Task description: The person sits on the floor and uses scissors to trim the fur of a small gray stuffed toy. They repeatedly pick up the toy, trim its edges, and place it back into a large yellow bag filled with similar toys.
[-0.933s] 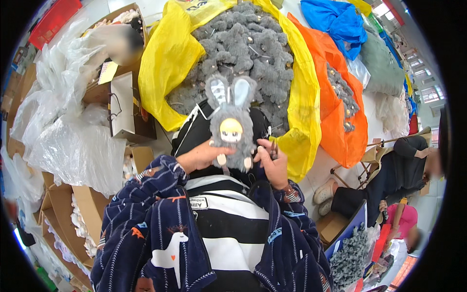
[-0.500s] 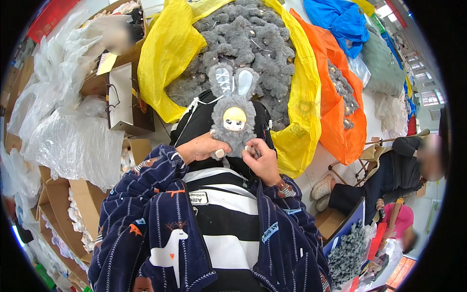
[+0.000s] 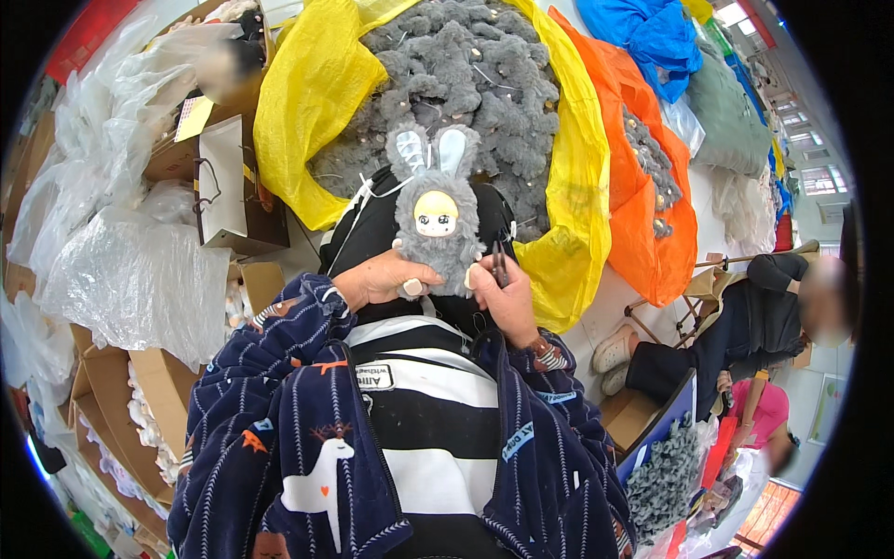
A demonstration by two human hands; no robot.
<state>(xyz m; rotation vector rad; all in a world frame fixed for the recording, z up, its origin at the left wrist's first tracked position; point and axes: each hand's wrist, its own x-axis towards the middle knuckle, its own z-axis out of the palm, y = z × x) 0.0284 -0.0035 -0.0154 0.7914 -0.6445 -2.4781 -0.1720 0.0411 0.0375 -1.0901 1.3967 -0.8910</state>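
A grey plush rabbit doll (image 3: 438, 240) with tall pale-lined ears and a smooth doll face lies face up over my lap. My left hand (image 3: 386, 278) is closed on its lower left side, thumb across the body beside a cream foot. At the doll's lower right, my right hand (image 3: 504, 296) has its thumb and finger at the other foot. A small dark two-pronged metal tool (image 3: 501, 264), like snips or tweezers, sticks up from that hand. Thin white threads show by the ears.
Ahead stands a yellow sack (image 3: 579, 186) full of similar grey plush pieces, beside an orange sack (image 3: 666, 252). Clear plastic bags (image 3: 140, 289) and cardboard boxes (image 3: 163, 391) crowd the left. A seated person (image 3: 736, 326) is at the right, with another person in pink beyond.
The dark pronged tool now stands up out of my right hand. Its fingers have shifted onto the foot. The white lacing across the doll's left ear no longer shows.
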